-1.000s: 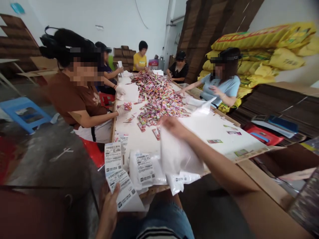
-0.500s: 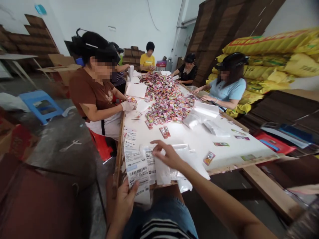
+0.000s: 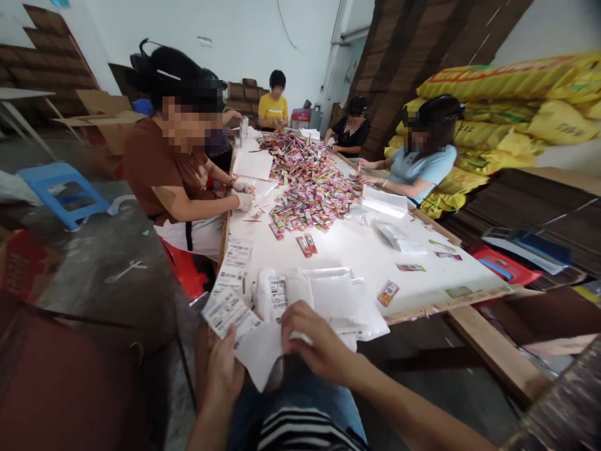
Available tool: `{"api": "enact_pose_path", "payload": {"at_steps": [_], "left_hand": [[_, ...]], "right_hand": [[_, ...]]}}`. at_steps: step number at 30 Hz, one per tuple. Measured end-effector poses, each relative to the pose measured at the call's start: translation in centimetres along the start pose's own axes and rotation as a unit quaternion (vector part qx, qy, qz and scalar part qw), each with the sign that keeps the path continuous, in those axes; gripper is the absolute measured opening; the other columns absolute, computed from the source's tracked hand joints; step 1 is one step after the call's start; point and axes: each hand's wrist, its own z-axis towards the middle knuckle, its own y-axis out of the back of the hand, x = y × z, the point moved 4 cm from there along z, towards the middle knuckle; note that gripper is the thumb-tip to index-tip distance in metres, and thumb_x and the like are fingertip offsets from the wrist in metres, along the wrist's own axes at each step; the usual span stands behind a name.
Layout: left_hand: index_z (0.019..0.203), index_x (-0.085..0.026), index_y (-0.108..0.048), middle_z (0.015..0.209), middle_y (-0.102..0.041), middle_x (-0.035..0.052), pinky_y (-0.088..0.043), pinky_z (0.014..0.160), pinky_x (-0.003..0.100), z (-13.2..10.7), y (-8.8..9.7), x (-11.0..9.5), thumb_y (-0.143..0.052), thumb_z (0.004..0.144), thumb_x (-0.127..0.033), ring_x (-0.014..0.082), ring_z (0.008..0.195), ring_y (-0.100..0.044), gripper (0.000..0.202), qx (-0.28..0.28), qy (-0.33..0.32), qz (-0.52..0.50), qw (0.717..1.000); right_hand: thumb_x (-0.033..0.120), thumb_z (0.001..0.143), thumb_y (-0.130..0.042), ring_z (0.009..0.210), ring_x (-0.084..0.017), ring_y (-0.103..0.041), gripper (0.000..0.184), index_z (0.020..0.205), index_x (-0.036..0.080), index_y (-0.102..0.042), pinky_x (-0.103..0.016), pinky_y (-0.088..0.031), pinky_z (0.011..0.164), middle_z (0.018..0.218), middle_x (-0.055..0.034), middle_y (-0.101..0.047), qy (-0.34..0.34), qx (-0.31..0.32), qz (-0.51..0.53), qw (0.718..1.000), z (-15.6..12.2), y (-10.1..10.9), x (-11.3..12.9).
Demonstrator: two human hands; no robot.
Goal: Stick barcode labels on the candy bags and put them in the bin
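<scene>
Right hand [image 3: 312,341]: fingers curled beside strip [image 3: 230,313], tips half-hidden, grip cannot be told | print too blurred to read | strip at near-left corner of table [image 3: 347,247], long axis slanting down rightward | white, black-printed, bent | left hand [image 3: 224,366] holds it, thumb uppermost

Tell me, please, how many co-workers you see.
5: brown shirt and partly hidden striped shirt, left; yellow shirt, far end; black top and blue shirt, right. Others may be hidden.
</scene>
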Motion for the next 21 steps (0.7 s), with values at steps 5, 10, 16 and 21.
{"api": "enact_pose_path", "payload": {"at_steps": [5,10,16,21], "left_hand": [[0.135,-0.016,-0.042,0.132,-0.055,0.0136,-0.055,0.081,0.029,3.2,2.8,-0.7,-0.045,0.087,-0.014,0.0199,0.106,-0.062,0.048,-0.091,-0.053,0.002,0.994],[0.114,-0.011,-0.059,0.099,-0.072,0.0136,-0.056,0.079,0.039,2.7,2.5,0.7,-0.052,0.085,-0.024,0.0231,0.085,-0.069,0.032,-0.017,-0.053,0.048,0.997],[0.106,-0.015,-0.062,0.098,-0.073,0.0107,-0.054,0.083,0.035,2.1,1.6,1.7,-0.055,0.084,-0.031,0.0226,0.091,-0.068,0.028,-0.012,-0.103,0.121,0.987],[0.101,-0.012,-0.066,0.091,-0.074,0.0127,-0.053,0.084,0.037,2.2,-0.2,2.2,-0.055,0.084,-0.028,0.0257,0.097,-0.066,0.026,0.028,-0.078,0.176,0.981]], "right_hand": [[0.035,0.088,-0.049,0.065,-0.014,-0.045,0.014,0.082,0.024,-0.042,-0.027,-0.04,0.059,0.073,0.0011,-0.045,-0.102,-0.282,0.027,0.954,0.4,8.2,-4.3],[0.031,0.082,-0.054,0.09,-0.026,-0.053,0.02,0.098,0.02,-0.055,-0.043,-0.044,0.08,0.096,-0.0095,-0.059,-0.19,-0.184,-0.267,0.927,-0.7,5.2,-13.0],[0.047,0.082,-0.054,0.132,-0.03,-0.033,0.059,0.134,0.021,-0.045,-0.052,-0.021,0.11,0.142,-0.0123,-0.042,-0.087,-0.018,-0.396,0.914,-2.6,0.2,-13.6],[0.071,0.059,-0.064,0.139,-0.037,-0.016,0.108,0.144,0.013,-0.029,-0.057,-0.007,0.113,0.15,-0.017,-0.025,-0.172,0.037,-0.329,0.928,-2.1,1.1,-14.4]]}}
